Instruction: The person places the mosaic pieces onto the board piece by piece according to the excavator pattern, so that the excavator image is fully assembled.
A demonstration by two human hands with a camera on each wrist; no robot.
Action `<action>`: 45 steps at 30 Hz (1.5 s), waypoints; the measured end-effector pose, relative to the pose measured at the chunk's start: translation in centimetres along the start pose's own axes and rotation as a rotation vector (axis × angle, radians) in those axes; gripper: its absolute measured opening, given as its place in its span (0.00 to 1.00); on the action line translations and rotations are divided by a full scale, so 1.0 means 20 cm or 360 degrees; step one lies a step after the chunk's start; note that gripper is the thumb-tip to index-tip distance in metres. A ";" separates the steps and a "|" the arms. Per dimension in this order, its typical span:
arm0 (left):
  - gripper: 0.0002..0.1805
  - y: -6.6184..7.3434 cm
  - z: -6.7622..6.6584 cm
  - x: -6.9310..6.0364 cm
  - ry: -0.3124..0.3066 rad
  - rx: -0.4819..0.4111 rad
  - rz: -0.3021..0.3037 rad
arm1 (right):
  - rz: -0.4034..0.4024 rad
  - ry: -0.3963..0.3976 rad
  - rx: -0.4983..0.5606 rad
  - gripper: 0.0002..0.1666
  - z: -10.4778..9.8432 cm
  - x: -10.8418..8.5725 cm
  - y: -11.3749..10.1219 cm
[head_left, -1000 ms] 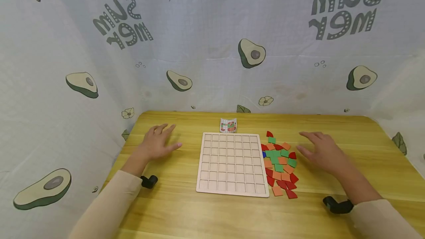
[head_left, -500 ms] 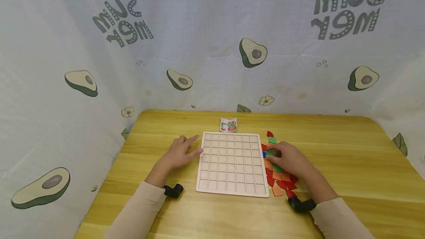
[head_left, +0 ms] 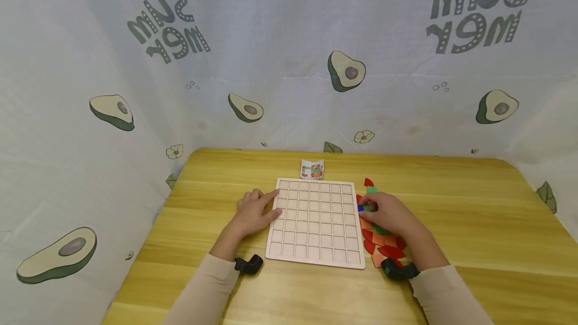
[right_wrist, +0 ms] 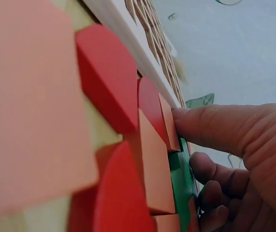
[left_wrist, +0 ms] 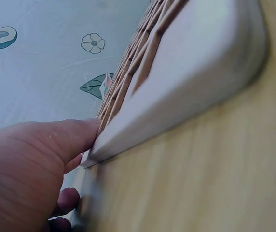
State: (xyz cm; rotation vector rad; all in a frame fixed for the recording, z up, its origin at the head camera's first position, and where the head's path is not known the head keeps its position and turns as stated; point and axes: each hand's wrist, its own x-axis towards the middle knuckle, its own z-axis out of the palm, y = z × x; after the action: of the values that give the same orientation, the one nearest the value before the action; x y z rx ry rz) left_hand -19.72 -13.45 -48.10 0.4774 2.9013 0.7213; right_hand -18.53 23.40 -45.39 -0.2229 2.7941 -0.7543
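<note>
The right grip (head_left: 390, 214) has its thumb and finger bent toward each other, with a small gap, right by a little blue piece (head_left: 360, 208); I cannot tell if it has hold of anything. The blue piece is by the right edge of the wooden grid board (head_left: 308, 227), and too little shows to say which way it points. In the right wrist view, the thumb tip is at or just beside an orange tile (right_wrist: 169, 126), near some green tiles (right_wrist: 182, 188). This grip reaches away and to the left. The left grip (head_left: 254, 214) has its thumb and pointing finger spread apart, both touching the board's left edge, and it reaches away and to the right. The board lies flat on the yellow tabletop (head_left: 298, 300), nearly square, its side edges running away from the person. Just past it is a bent picture card (head_left: 312, 168). A red piece (head_left: 369, 182) with a round edge lies off the board's far right corner.
</note>
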 end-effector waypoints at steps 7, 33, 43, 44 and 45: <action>0.31 -0.01 0.04 0.00 0.0106 0.0003 0.0051 | -0.0074 0.0051 -0.0027 0.16 0.01 -0.01 0.04; 0.30 -0.02 0.07 -0.02 0.0233 0.0055 0.0062 | -0.0262 0.0215 0.0012 0.16 0.10 0.00 -0.06; 0.30 -0.03 0.07 -0.01 0.0242 0.0077 0.0070 | -0.0258 0.0236 -0.0002 0.14 0.11 0.00 -0.05; 0.30 -0.02 0.07 -0.01 0.0242 0.0076 0.0070 | -0.0251 0.0233 0.0002 0.14 0.11 0.00 -0.05; 0.30 -0.02 0.07 -0.01 0.0243 0.0075 0.0071 | -0.0249 0.0232 0.0006 0.14 0.11 0.01 -0.05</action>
State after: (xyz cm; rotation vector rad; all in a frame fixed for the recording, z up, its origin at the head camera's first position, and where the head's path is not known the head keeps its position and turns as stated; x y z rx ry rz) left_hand -19.41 -13.30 -49.51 0.5151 3.0650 0.7278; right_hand -17.98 21.52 -46.71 -0.4059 2.9386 -0.8427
